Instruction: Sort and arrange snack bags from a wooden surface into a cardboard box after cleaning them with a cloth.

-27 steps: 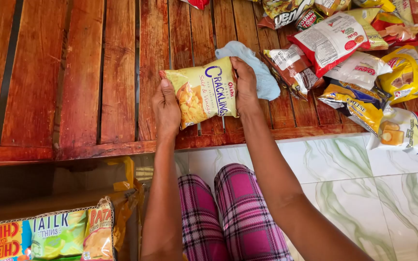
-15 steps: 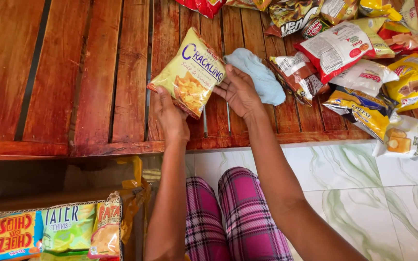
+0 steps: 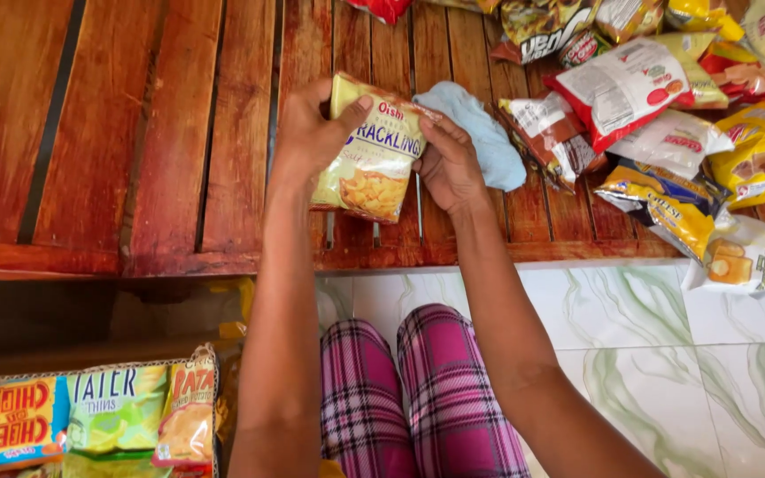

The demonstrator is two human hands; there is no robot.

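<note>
- The left hand (image 3: 307,133) grips the upper left corner of a yellow snack bag (image 3: 372,152), thumb pressed across its front.
- The right hand (image 3: 450,164) pinches the bag's right edge with thumb and fingers.
- The bag is held tilted just above the red-brown slatted wooden table (image 3: 135,133), near its front edge.
- A light blue cloth (image 3: 482,133) lies on the table just behind the right hand.
- A heap of snack packets (image 3: 666,133) covers the table's right side.
- A cardboard box of snack bags (image 3: 90,416) sits lower left, below the table.
</note>
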